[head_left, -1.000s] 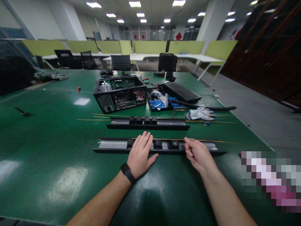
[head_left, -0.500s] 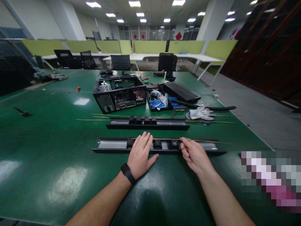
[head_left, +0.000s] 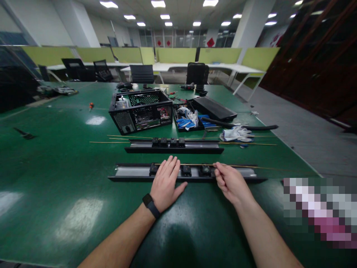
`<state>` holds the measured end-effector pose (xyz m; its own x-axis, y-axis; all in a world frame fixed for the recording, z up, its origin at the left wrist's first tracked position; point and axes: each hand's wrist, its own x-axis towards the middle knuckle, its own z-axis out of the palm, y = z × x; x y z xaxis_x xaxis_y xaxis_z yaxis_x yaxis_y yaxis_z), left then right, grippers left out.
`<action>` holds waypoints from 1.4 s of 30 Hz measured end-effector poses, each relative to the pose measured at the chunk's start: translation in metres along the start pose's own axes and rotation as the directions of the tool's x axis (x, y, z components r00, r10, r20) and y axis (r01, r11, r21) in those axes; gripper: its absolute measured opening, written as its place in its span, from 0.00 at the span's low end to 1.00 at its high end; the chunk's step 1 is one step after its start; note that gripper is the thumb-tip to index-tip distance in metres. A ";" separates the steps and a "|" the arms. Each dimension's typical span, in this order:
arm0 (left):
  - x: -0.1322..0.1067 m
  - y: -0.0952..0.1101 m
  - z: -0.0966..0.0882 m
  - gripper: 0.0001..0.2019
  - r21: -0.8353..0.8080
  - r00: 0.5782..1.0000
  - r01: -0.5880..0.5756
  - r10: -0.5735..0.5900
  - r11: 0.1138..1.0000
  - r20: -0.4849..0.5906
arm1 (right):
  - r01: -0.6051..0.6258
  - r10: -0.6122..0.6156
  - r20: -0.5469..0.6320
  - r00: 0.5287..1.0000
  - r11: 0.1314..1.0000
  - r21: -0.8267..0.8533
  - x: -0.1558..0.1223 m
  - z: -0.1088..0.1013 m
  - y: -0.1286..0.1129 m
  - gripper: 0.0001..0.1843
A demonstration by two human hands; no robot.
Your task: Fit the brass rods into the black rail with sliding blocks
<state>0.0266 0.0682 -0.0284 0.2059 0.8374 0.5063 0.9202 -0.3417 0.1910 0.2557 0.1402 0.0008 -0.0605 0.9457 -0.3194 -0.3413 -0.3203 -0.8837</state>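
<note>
A long black channel with a pale inner face (head_left: 133,171) lies crosswise on the green table, with black blocks (head_left: 186,170) set along it. My left hand (head_left: 166,178) rests flat on this channel, fingers stretched out and covering one of the blocks. Between the thumb and fingers of my right hand (head_left: 229,179) is a thin brass-coloured rod (head_left: 195,164), which runs along the blocks' far side and sticks out to the right. Behind lies a second black channel (head_left: 200,150) with several blocks (head_left: 173,142) close together.
An open black computer case (head_left: 126,118) stands farther back. Beside it are a tray with blue-white gloves (head_left: 187,118), a black panel (head_left: 213,108) and a white glove (head_left: 237,134). Thin rods (head_left: 108,142) extend past the rear channel. A brush-like tool (head_left: 25,134) lies far left.
The whole view has shifted very slightly. Both hands, the rod and the channels keep the same places relative to one another.
</note>
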 end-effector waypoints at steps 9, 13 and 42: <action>-0.001 0.001 0.000 0.37 -0.005 1.000 -0.017 0.017 1.000 0.008 | -0.005 0.005 -0.013 1.000 1.000 -0.006 0.003 -0.005 0.001 0.09; 0.000 0.000 -0.002 0.36 0.003 1.000 -0.011 0.011 1.000 0.012 | 0.000 0.000 -0.023 1.000 1.000 0.000 0.005 -0.008 0.000 0.08; 0.002 0.002 -0.001 0.36 -0.030 0.999 -0.054 0.054 0.998 0.006 | -0.004 0.005 0.031 1.000 0.999 -0.035 0.003 -0.001 0.006 0.17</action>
<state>0.0284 0.0690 -0.0263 0.2574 0.8201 0.5111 0.8974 -0.3990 0.1883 0.2545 0.1414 -0.0058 -0.0913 0.9452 -0.3135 -0.3083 -0.3262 -0.8936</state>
